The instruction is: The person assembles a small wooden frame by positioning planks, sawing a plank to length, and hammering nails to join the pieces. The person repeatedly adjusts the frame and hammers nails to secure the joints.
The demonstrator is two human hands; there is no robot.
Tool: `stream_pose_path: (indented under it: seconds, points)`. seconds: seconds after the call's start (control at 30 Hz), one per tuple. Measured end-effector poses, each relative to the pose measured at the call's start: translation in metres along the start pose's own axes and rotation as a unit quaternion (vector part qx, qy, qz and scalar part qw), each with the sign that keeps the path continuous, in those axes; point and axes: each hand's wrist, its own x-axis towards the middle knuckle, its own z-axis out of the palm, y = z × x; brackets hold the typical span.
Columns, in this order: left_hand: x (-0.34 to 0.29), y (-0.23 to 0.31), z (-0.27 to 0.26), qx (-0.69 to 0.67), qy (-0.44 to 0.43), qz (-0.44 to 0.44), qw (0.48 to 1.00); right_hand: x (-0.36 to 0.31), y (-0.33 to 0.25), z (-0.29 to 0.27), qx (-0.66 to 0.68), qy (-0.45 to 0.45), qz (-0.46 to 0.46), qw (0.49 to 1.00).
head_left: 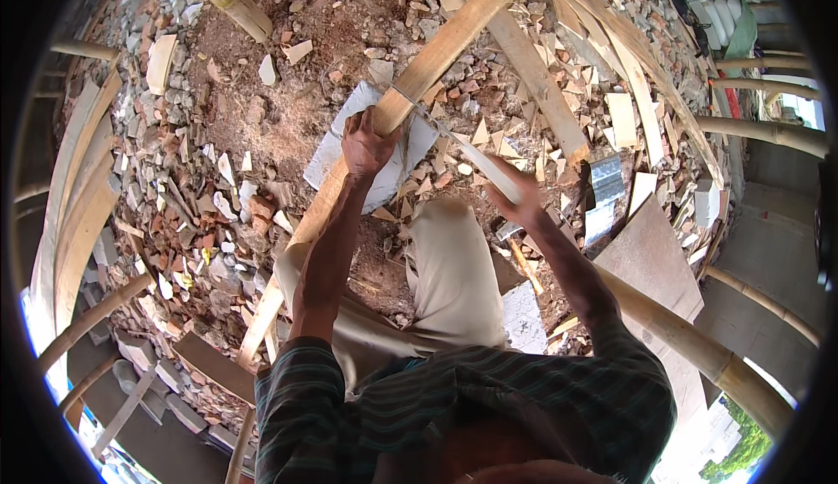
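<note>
Wooden plank [464,32]: left hand [367,145] clamped on it; right hand [521,199], blurred, wrapped round saw [474,156], right of plank. Sawing seemingly in hand; next stroke calls for steady plank.

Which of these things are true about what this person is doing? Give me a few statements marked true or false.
1. The left hand is on a long wooden plank. True.
2. The right hand holds nothing. False: it grips a long, pale tool.
3. A whitish slab lies beneath the plank. True.
4. The trousers are black. False: they are beige.
5. Broken rubble is strewn on both sides of the plank. True.
</note>
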Motion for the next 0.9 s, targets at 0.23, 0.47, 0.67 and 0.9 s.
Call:
stream_pose_path:
  seconds: [0.23, 0.47, 0.67, 0.9]
  points:
    - [-0.008, -0.002, 0.0, -0.039, 0.065, 0.021, 0.997, -0.046, -0.004, -0.018, 0.022, 0.066, -0.07, 0.995]
    - [-0.002, 0.002, -0.001, -0.002, 0.087, 0.041, 0.995, 0.033, 0.015, 0.027, 0.031, 0.017, -0.069, 0.997]
    - [-0.006, 0.002, -0.007, -0.031, 0.018, -0.015, 0.999, -0.043, 0.001, -0.017, 0.061, 0.062, -0.12, 0.989]
    - [-0.004, 0.002, -0.003, 0.014, 0.038, 0.0, 0.999, 0.037, 0.015, 0.023, 0.088, 0.016, -0.054, 0.995]
